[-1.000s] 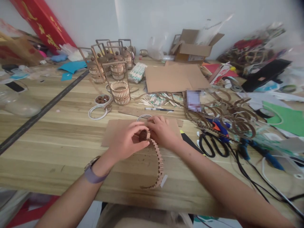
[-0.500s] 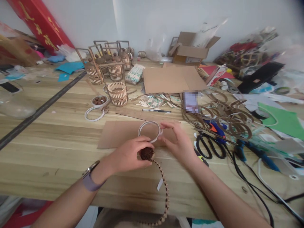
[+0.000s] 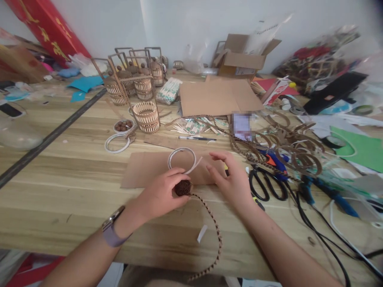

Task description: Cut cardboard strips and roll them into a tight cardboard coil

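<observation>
My left hand (image 3: 161, 193) is closed round a dark brown coil (image 3: 182, 187), from which a braided strip (image 3: 218, 227) curves down past the table's front edge. Just beyond the fingers lies a white tape roll (image 3: 170, 159) on a cardboard sheet (image 3: 143, 169), its loose end sticking out to the right. My right hand (image 3: 229, 179) hovers over the sheet's right part, thumb and fingers apart, with nothing between them. A small white paper piece (image 3: 202, 234) rests on the table inside the strip's curve.
Small slatted baskets (image 3: 146, 116) stand at the back left, near a bowl of brown balls (image 3: 123, 126) and another tape roll (image 3: 116, 143). Black-handled scissors (image 3: 259, 185), a blue glue gun (image 3: 277, 163), cables and brown rings (image 3: 311, 159) crowd the right side.
My right hand has drawn away from the tape roll, leaving its loose end free. My left hand still holds the coil, and the strip's curve has swung outward to the right.
</observation>
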`<state>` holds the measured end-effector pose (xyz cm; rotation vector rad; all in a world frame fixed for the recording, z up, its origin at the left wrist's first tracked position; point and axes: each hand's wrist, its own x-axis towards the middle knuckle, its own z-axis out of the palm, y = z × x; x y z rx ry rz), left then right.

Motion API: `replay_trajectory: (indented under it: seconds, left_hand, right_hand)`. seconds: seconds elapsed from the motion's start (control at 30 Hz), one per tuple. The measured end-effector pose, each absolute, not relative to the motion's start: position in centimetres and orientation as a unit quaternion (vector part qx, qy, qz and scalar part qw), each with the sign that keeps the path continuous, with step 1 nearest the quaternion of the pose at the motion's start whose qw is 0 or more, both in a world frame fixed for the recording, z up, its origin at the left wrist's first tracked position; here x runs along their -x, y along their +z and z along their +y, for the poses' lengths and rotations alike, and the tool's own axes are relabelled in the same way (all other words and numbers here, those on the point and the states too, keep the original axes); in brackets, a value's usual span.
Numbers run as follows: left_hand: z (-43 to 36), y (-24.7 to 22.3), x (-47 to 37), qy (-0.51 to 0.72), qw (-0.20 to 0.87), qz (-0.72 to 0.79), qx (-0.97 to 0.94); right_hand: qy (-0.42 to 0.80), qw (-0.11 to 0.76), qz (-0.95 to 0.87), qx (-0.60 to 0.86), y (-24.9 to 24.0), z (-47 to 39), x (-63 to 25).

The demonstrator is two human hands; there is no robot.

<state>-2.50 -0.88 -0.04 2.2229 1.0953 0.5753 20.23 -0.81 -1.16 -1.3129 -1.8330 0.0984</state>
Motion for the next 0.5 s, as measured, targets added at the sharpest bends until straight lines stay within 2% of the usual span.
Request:
replay_trajectory:
  seconds: [0.23,0.5]
  left_hand:
    - [-1.1,-0.4,2.1,0.193,0.285,0.407,-0.846]
    - [-1.5,-0.1,2.0,0.186,0.286,0.415,-0.843]
  right_hand:
    - [-0.193,0.361,-0.801,0.436,-1.4,-1.3,-19.3]
    - [-0.265,0.307,-0.813,0.419,-1.2,-1.5,-18.7]
